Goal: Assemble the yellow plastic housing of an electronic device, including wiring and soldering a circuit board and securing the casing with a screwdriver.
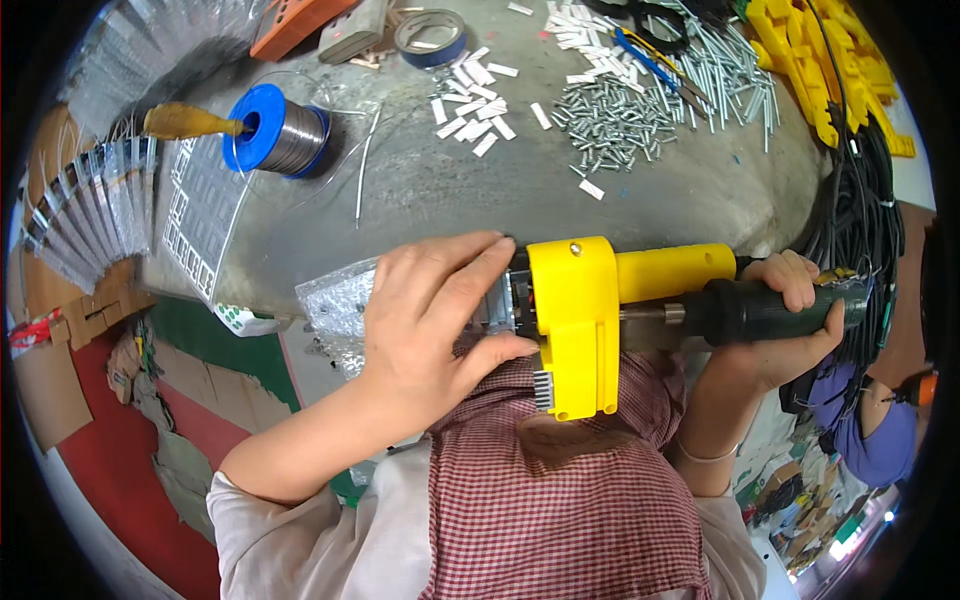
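My left hand (pixel 430 310) is closed round the front end of a tool with a yellow plastic housing (pixel 570 325). Bubble wrap (pixel 335 300) sticks out past my fingers on the far left side of this tool. A round handle part of the housing extends to the right, with a screw showing near its top edge. My right hand (pixel 795 310) grips a dark green electric screwdriver (pixel 735 312), held level. Its metal shaft points left and meets the housing's right side; the bit's tip is hidden there.
On the grey worktable (pixel 400 170) lie loose screws (pixel 615 120), white strips (pixel 480 105), a tape roll (pixel 432 38) and pliers (pixel 665 70). A solder spool (pixel 285 135) stands left, with bubble-wrapped parts (pixel 100 200) beyond. Yellow housings (pixel 800 60) and black cables (pixel 865 220) are right. Someone's purple sleeve (pixel 870 430) shows.
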Demonstrator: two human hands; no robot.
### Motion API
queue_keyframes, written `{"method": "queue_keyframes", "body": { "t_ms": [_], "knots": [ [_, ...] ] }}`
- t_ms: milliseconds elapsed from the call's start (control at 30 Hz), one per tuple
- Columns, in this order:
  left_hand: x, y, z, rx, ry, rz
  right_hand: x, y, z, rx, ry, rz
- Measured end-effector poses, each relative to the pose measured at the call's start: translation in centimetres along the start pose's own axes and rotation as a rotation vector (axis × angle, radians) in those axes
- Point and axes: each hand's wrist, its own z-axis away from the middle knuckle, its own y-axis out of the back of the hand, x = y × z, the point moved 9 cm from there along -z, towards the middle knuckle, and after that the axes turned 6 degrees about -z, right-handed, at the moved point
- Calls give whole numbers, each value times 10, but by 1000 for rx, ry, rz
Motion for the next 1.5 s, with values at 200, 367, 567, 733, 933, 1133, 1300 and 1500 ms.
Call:
{"method": "queue_keyframes", "body": {
  "t_ms": [200, 367, 567, 733, 933, 1133, 1300, 1500],
  "knots": [
    [3, -1, 1, 55, -53, 30, 0, -4, -4, -69, -32, 26],
    [3, -4, 3, 77, -55, 50, -2, -8, -5, -109, -31, 102],
    [3, -5, 1, 87, -60, 71, -1, -13, -4, -111, -25, 121],
    [3, -7, 2, 107, -78, 78, 2, -15, -4, -99, -25, 113],
    [4, -3, 1, 125, -82, 82, 4, -19, -2, -80, -25, 97],
    [1, -4, -2, 5, 9, 112, 7, -33, -6, -17, -44, 283],
    [8, -2, -7, -112, 38, 133, -6, -49, -24, -4, 135, 310],
    [-4, -8, -4, -124, 97, 114, 3, -26, -28, 173, 161, 403]
  ]
}}
